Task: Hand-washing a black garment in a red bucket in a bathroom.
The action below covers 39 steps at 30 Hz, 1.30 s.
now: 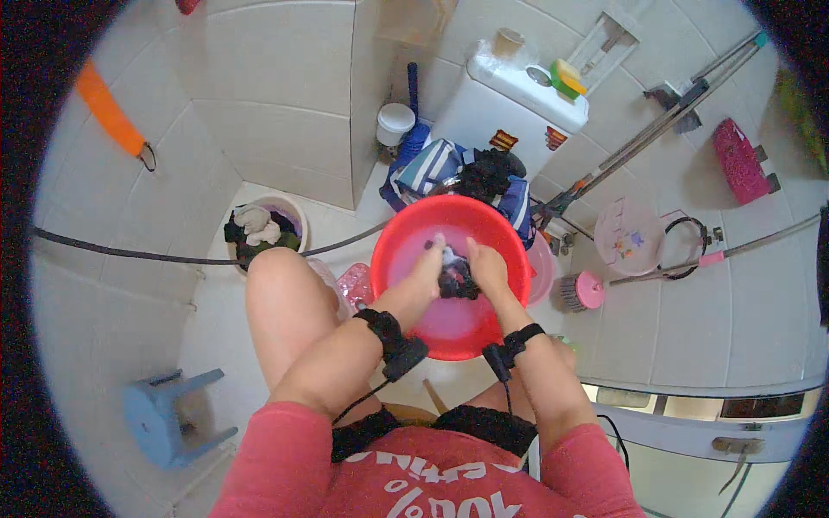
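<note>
**Two hands, one dark cloth [459, 283], one red basin [519, 259]**

So the cloth's right in the middle of the basin, mostly dark with a paler patch, sitting in cloudy pinkish water [445, 321]. Left hand [427, 269] is on the left side of it, right hand [489, 268] on the right side, both down inside the basin's rim. Fingers on both look curled in and gripping the cloth between them, though I can't make out every fingertip.

Around the basin: just beyond it there's a blue striped bag [428, 168] with a black bundle [489, 175] on top, and past that a white appliance [492, 110]. Left of the basin, a pale tub [300, 216] full of clothes [259, 226], plus a dark hose [173, 256] running up to the basin's left edge. Blue stool [157, 425] is well off to the basin's lower left, pink brush [590, 291] to its right.
</note>
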Tool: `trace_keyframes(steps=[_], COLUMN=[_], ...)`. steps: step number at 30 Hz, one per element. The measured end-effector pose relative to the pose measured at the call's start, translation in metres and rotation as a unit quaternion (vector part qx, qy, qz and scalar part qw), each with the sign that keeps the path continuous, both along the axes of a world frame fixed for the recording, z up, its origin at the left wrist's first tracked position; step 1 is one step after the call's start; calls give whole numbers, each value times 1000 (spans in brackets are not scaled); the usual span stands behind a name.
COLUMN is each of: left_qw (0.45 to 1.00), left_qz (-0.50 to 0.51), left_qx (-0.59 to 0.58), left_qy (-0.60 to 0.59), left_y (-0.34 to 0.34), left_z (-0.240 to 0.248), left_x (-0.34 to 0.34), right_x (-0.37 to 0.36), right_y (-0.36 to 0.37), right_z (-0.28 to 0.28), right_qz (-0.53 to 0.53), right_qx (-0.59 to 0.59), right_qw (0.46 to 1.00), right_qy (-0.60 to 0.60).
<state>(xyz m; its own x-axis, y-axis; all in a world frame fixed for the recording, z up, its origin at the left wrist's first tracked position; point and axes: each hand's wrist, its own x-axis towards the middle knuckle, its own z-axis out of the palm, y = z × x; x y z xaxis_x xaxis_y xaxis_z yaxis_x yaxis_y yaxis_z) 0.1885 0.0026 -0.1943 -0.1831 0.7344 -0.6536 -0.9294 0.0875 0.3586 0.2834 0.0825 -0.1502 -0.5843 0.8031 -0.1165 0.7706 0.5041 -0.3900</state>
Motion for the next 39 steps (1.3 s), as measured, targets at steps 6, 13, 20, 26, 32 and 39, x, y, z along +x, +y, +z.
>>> trace_keyframes(steps=[6,13,20,26,32,39], left_qw=[981,978,967,998,995,992], left_qz=[-26,-29,-11,-48,0,53], left_qx=[-135,-168,-208,-11,53,86], left_qy=[140,116,146,-48,-81,-80], left_y=[-17,-12,-8,-10,2,20], left_z=[-3,-13,-38,-8,3,14], left_x=[-13,-8,-9,-10,3,25], right_x=[35,36,0,-12,-28,-32], right_y=[-21,-25,-24,-49,-46,-24], right_z=[-40,-66,-45,43,29,43], right_qz=[41,305,-105,-103,5,-96], right_qx=[-66,45,-339,-521,-109,-18], right_qw=[996,937,930,816,981,995], right_qy=[-51,-162,94,226,160,16])
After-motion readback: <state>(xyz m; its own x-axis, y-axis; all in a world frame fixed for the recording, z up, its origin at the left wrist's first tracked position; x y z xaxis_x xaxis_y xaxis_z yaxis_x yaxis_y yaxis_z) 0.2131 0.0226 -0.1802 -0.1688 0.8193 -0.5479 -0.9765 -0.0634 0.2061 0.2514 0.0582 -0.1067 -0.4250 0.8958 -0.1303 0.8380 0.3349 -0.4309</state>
